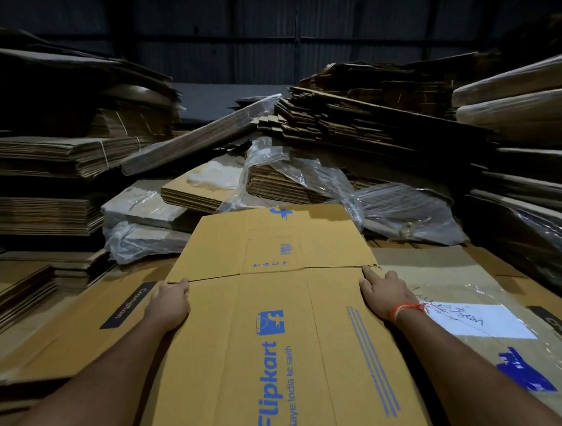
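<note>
A flattened brown Flipkart carton (pixel 276 308) with blue print lies lengthwise in front of me on top of other flat cartons. My left hand (pixel 169 304) grips its left edge beside the flap crease, fingers curled round the edge. My right hand (pixel 383 293) holds the right edge at the same crease, its index finger stretched forward along the board and the other fingers bent at the edge. An orange thread circles my right wrist.
A flat carton with a black label (pixel 86 321) lies under the left side. A plastic-covered carton with a white sheet (pixel 468 321) lies at right. Plastic-wrapped bundles (pixel 400 208) and tall stacks of flat cardboard (pixel 48 151) surround the front and both sides.
</note>
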`<state>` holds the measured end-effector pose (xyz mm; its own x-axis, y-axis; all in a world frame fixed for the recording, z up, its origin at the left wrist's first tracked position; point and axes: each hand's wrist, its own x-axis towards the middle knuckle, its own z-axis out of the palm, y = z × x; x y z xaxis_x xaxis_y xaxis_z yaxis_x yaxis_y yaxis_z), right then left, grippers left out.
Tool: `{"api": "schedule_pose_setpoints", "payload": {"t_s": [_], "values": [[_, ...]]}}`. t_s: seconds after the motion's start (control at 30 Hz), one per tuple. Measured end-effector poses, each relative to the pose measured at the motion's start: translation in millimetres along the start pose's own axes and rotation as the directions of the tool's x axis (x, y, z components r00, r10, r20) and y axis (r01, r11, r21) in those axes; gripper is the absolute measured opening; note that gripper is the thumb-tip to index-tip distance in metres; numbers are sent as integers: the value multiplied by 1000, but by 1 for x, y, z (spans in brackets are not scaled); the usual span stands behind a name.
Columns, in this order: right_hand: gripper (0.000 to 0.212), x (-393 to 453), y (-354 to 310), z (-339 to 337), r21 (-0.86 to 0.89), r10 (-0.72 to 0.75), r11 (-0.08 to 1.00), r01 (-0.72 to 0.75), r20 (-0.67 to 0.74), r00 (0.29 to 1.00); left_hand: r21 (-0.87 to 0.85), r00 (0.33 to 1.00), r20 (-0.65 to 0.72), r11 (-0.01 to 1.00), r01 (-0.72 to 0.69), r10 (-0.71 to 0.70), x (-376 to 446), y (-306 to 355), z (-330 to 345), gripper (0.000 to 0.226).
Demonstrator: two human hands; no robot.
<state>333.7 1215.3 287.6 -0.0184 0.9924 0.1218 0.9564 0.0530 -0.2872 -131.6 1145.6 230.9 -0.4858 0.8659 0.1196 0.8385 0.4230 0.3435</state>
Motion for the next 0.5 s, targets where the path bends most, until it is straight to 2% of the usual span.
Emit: {"api": "schedule_pose_setpoints", "payload": {"t_s": [0.07, 0.13, 0.2, 0.27, 0.33, 0.5], "values": [[55, -2, -2, 0, -34, 6, 999, -6, 11, 1000, 6, 1000, -5, 1000, -4, 4, -2, 0, 0, 44], [56, -4, -6, -3, -140, -16, 990, 11, -35, 999, 63, 1000, -13, 998, -17, 18, -9, 8, -3, 45], [58, -4, -19, -6, -222, -141, 969, 113, -117, 983, 86, 989, -54, 988, -131, 136, -17, 24, -6, 47], [62, -6, -44, -6, -204, -277, 946, 251, -115, 954, 6, 955, -50, 956, -293, 293, -27, 51, -8, 54], [64, -11, -72, 0, -129, -336, 936, 327, -58, 940, -56, 919, -8, 918, -393, 393, -36, 80, -5, 59], [67, -20, -85, 32, -131, -314, 940, 314, 19, 949, -19, 908, 55, 910, -415, 415, -42, 100, 9, 63]]}}
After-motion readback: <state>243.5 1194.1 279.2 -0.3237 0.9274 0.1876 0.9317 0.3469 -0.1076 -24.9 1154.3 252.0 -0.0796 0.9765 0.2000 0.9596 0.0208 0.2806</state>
